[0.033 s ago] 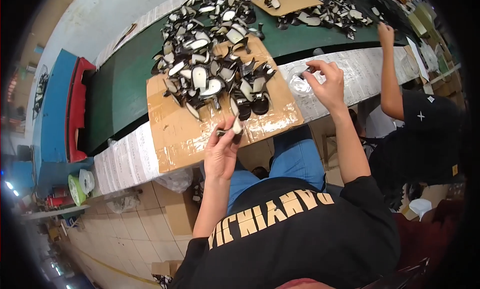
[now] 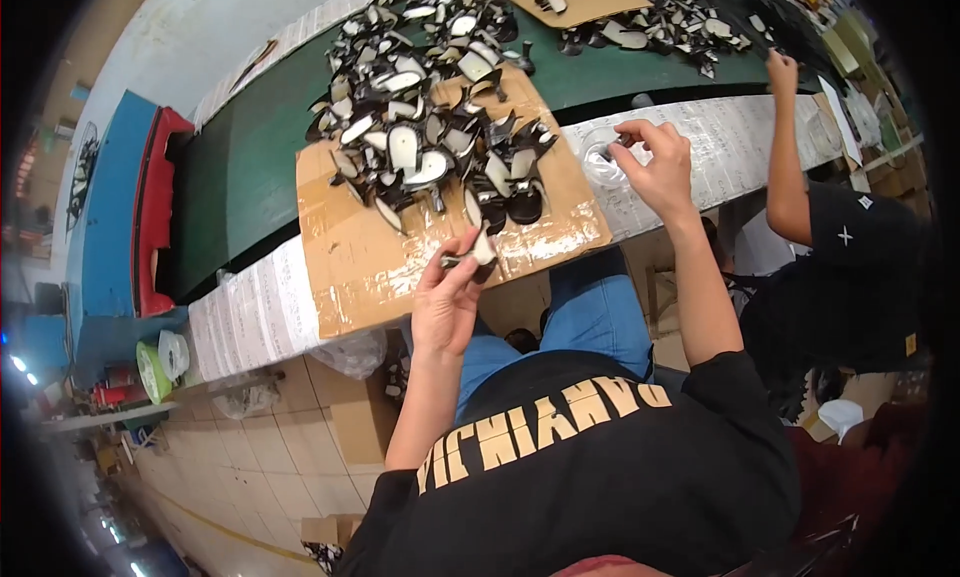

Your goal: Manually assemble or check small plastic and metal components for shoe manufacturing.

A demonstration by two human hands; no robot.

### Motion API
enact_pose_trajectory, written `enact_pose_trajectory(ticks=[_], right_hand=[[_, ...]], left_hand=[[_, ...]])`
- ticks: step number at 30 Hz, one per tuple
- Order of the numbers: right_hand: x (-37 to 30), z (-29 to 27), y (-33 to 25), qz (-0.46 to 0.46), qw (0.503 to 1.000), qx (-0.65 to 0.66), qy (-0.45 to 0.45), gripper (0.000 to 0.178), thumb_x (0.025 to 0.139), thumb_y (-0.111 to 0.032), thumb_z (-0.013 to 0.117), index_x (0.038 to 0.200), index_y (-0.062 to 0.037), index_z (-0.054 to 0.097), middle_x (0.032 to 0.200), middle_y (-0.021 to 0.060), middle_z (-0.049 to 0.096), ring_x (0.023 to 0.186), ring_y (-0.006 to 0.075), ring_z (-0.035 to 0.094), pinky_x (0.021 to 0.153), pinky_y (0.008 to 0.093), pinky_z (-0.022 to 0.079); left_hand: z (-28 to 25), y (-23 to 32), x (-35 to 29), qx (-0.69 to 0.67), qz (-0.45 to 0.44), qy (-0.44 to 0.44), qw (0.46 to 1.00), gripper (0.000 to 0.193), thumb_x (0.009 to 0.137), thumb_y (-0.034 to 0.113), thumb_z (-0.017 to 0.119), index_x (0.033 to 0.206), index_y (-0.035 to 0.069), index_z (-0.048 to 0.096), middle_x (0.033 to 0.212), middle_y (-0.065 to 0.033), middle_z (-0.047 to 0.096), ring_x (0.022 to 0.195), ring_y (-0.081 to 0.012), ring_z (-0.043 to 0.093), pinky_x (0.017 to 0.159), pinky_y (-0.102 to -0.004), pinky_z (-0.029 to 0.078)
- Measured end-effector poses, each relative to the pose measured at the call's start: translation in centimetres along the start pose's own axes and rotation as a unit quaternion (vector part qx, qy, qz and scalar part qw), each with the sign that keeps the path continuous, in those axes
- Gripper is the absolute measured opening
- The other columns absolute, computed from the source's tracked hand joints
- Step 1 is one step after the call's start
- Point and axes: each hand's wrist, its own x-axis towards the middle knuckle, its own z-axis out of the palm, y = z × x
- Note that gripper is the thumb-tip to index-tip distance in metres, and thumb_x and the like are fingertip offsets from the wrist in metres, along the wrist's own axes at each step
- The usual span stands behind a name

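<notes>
My left hand (image 2: 447, 292) pinches a small black shoe heel (image 2: 484, 262) with a cream face, just above the near edge of the cardboard sheet (image 2: 370, 297). Beyond it lies a loose pile of similar black heels (image 2: 403, 149) with pale faces, some tipped on their sides. My right hand (image 2: 657, 167) is raised at the right with thumb and forefinger closing on a small dark thing (image 2: 626, 140), too small to name. Under those fingertips stands a clear, round, shallow container (image 2: 602, 169) on the paper-covered ledge.
A green conveyor belt (image 2: 235, 182) runs behind the ledge (image 2: 255, 302). A red and blue machine housing (image 2: 150, 212) stands at its left end. More heels (image 2: 690, 27) lie by another cardboard piece (image 2: 580, 2). At the right a co-worker's arm (image 2: 788, 162) reaches over the belt.
Almost nothing differs. The whole view has shifted slightly; both hands keep the same grip and nearly the same place.
</notes>
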Motion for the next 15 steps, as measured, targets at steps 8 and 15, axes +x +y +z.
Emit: enact_pose_trajectory(ticks=[8,15], right_hand=[[-0.6,-2.0,-8.6,0.138,0.942,0.304,-0.035,0.017,0.084,-0.004,0.073,0.1,-0.0018,0.067,0.085,-0.0005,0.065,0.075,0.0056,0.055,0.068,0.0208,0.044],[-4.4,-1.0,-15.1,0.035,0.941,0.324,-0.089,0.028,0.077,-0.004,0.077,0.102,-0.0034,0.067,0.09,0.0045,0.063,0.08,0.013,0.056,0.073,0.0262,0.047]], left_hand=[[1.0,-1.6,-1.3,0.109,0.095,-0.011,0.989,0.031,0.083,-0.01,0.069,0.112,0.002,0.066,0.127,-0.0101,0.061,0.102,-0.0171,0.064,0.086,-0.0293,0.055],[2.2,-1.0,-2.5,0.144,0.176,-0.044,0.973,0.061,0.08,-0.015,0.066,0.137,-0.002,0.049,0.129,-0.0114,0.057,0.112,-0.0168,0.06,0.093,-0.0282,0.052]])
